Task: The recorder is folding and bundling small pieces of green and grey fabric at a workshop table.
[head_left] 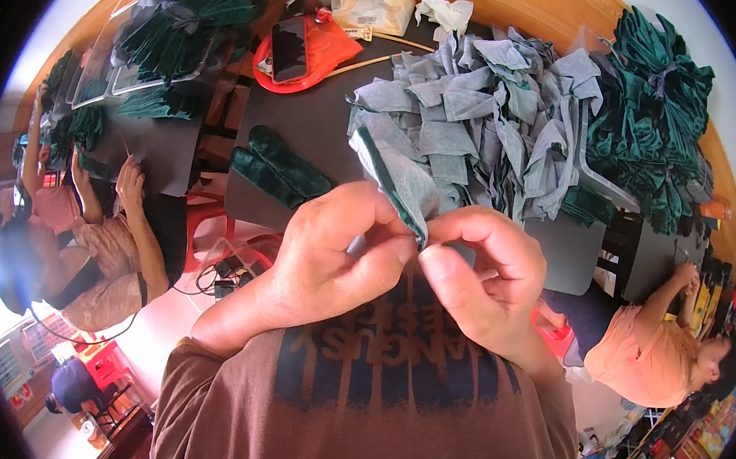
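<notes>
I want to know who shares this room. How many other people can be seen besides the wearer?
3: a person at the left table, a person at the right table, and a person lower left. More may be hidden.

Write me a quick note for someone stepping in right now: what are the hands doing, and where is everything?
Left hand: pinching a grey fabric piece with a green edge.
Right hand: pinching the same piece at its lower tip.
Grey fabric pile: heaped on the dark table, just beyond the hands.
Two dark green pieces: lying left of the pile.
Green bundles: stacked at far right.
Done: only those two lie apart.
Left: the pile looks large.
</notes>
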Tool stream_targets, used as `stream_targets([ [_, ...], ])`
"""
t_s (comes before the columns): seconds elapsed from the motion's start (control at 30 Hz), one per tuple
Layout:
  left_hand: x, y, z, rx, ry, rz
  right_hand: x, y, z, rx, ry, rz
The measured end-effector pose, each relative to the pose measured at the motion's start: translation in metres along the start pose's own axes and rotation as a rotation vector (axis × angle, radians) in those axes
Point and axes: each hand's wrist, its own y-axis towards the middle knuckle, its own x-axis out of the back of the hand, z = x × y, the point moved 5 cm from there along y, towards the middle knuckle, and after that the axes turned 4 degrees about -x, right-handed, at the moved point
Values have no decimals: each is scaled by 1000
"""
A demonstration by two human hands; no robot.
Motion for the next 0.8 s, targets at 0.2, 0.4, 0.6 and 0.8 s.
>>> stream_targets([
  [0.2,-2,-6,16,321,-306,0,-3,1,-6,41,63,-35],
  [0.4,-2,-5,13,232,-216,35,-2,2,-9,57,48,-41],
  [0.6,-11,-8,24,492,-732,63,-5,0,-17,-161,304,18],
  [0.8,-12,-7,24,439,-715,55,-7,2,-13,-137,347,57],
])
